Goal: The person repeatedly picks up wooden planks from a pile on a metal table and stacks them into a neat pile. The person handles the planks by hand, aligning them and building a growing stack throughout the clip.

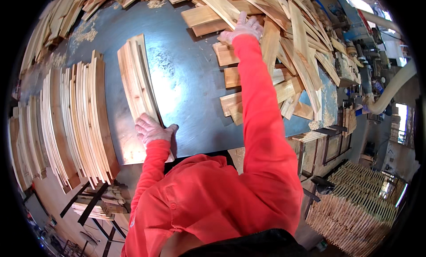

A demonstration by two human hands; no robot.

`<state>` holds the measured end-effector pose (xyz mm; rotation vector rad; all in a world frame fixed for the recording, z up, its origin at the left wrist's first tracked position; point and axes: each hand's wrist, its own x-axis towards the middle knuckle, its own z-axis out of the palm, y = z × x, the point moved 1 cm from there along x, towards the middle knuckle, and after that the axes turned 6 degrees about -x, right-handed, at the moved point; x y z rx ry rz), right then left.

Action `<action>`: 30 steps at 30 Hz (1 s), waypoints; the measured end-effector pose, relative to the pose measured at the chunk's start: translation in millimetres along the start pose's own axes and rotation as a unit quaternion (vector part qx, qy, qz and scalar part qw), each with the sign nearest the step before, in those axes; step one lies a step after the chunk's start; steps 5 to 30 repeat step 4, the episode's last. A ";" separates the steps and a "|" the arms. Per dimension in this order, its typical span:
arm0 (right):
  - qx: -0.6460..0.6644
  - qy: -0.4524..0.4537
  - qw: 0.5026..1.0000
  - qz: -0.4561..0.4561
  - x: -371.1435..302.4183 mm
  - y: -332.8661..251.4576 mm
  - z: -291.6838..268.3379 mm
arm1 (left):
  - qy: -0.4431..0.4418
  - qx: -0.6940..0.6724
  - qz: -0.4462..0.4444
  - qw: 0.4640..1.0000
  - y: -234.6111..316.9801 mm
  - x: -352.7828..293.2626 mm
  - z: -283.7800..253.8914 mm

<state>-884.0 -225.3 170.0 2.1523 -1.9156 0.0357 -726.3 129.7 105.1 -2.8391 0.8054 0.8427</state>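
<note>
Near the front edge of the table, my left hand (153,130) lies across the near end of a small stack of wooden planks (136,77). Its fingers are apart over the wood, and the thumb sticks out past the stack's right edge. My right arm is stretched far forward. At its end my right hand (245,27), fingers spread, touches the loose heap of planks (301,39) at the far right. A long pale plank (218,7) runs up to its fingertips. Below that hand, shorter board ends (227,55) poke out leftward from the heap.
Rows of planks standing on edge (84,123) line the left of the grey metal table (186,88). More planks (57,17) and wood shavings (84,32) lie at the far left. A large stack of slats (355,208) stands at the lower right, and a pale hose (395,88) hangs at the right.
</note>
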 end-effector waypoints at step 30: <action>0.080 -0.254 0.963 -0.035 27.0 23.0 25.8 | 0.012 0.123 -0.032 0.992 23.4 3.9 6.9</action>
